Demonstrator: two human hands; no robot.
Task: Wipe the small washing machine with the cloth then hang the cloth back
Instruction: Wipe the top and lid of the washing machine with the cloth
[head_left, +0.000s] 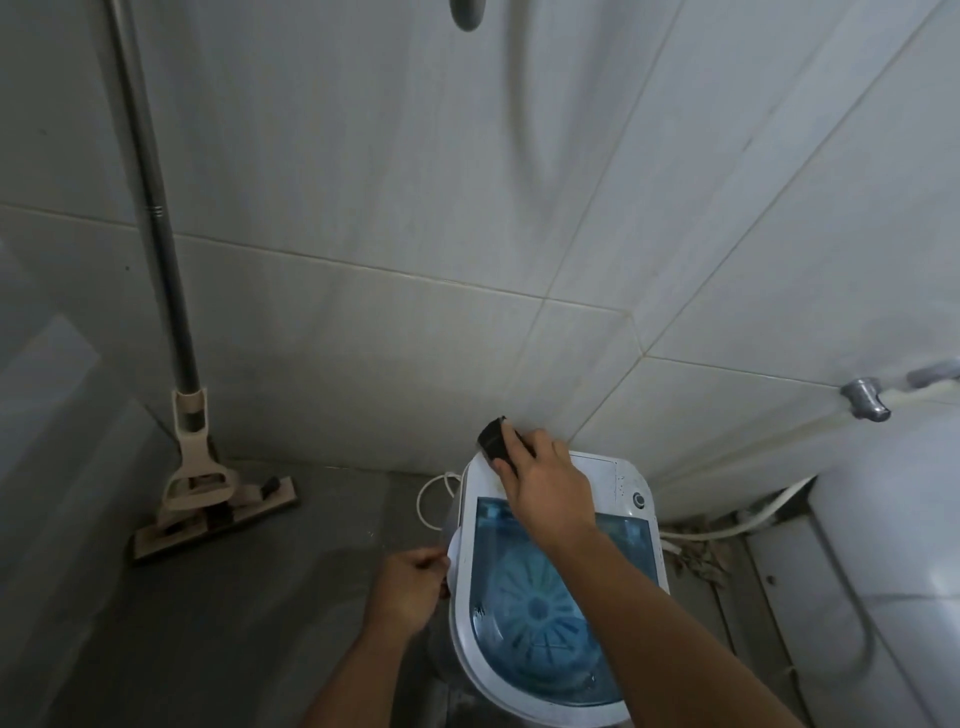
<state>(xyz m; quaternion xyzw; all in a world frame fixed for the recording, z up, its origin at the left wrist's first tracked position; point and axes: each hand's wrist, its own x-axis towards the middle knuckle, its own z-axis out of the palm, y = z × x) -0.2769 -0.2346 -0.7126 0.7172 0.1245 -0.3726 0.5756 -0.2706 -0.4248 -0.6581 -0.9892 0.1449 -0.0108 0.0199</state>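
Note:
A small white washing machine (623, 483) with a blue see-through lid stands on the floor in the corner, low in the view. My right hand (545, 483) rests on its far left top corner, gripping a dark cloth (496, 439) pressed against the white top. My left hand (410, 587) is closed on the machine's left side edge. Through the lid I see the blue ribbed drum bottom (535, 608).
A beige flat mop (208, 499) leans in the left corner on a grey pole. A white cord (431, 499) loops behind the machine. A toilet (883, 545) stands at the right, with metal valves (865, 397) on the tiled wall and hoses beneath.

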